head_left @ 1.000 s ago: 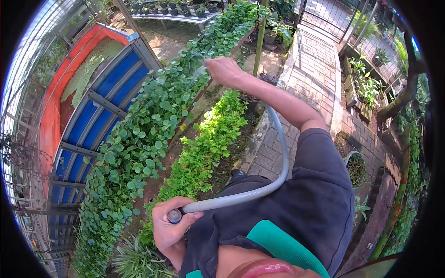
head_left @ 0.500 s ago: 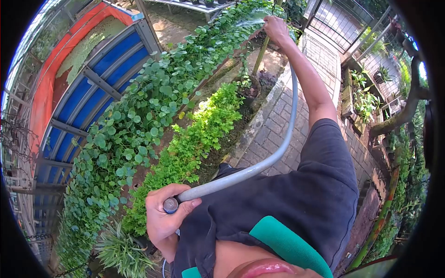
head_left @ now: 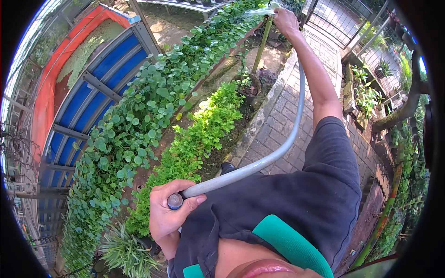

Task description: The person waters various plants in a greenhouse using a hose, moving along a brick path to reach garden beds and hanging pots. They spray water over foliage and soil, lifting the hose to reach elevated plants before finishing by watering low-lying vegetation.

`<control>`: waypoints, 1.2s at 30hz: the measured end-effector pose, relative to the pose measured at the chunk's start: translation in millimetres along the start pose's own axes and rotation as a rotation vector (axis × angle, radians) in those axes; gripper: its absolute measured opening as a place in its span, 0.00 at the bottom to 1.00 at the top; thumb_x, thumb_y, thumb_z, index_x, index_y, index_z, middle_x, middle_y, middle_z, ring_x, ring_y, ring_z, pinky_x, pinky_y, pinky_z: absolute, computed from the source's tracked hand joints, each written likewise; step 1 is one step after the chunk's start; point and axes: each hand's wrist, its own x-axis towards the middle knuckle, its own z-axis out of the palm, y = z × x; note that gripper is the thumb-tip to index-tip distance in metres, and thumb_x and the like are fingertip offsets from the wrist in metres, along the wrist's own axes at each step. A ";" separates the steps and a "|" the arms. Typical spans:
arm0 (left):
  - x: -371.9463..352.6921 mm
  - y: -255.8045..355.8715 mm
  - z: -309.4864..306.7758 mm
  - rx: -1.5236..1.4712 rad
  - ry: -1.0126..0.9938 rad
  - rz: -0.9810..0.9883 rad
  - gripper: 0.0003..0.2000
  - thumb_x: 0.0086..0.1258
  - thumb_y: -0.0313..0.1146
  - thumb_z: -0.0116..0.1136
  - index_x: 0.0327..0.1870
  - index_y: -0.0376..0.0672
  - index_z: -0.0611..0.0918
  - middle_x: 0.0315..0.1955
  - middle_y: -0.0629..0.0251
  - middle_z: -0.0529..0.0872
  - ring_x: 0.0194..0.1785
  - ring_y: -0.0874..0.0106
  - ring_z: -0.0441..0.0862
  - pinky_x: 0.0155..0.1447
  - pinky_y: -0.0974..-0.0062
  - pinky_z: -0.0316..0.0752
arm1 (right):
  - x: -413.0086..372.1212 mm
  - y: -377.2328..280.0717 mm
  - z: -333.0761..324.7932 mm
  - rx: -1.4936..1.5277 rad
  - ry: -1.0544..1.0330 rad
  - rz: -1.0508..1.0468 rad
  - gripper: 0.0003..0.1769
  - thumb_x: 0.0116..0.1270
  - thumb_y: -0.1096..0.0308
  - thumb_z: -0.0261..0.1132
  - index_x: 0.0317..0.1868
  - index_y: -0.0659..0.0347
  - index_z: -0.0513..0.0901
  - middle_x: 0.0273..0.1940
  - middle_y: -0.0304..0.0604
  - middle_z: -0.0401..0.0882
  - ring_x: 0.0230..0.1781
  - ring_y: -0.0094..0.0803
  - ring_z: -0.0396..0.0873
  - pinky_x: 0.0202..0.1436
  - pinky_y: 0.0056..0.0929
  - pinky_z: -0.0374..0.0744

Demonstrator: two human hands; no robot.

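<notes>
Outdoor garden, dense leafy plants [head_left: 148, 104], brick path [head_left: 278, 125], barred metal gate [head_left: 334, 24]

Bright daylight, dappled; fisheye, black corners.
Sunlit patch on low bright-green plants [head_left: 211, 116]; striped shadows across brick path [head_left: 321, 48]; soft sheen on hose [head_left: 259, 165]; whitish-violet glare at left rim; blue panels [head_left: 83, 101] look bowed; water spray [head_left: 256, 12] blurry.

A partly sunlit brick path [head_left: 326, 52] meets a barred gate [head_left: 334, 22].

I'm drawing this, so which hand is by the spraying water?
The right hand, on the outstretched arm: spray shows beside it. The left hand grips the grey hose close to the body, without spray.
</notes>
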 end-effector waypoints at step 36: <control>-164.8 -30.1 -90.1 -0.023 0.208 0.059 0.14 0.47 0.25 0.73 0.34 0.31 0.84 0.24 0.58 0.85 0.26 0.74 0.82 0.32 0.80 0.72 | -170.9 -156.8 7.7 0.238 -0.289 -0.134 0.17 0.66 0.69 0.53 0.52 0.58 0.83 0.50 0.57 0.81 0.50 0.52 0.81 0.57 0.46 0.77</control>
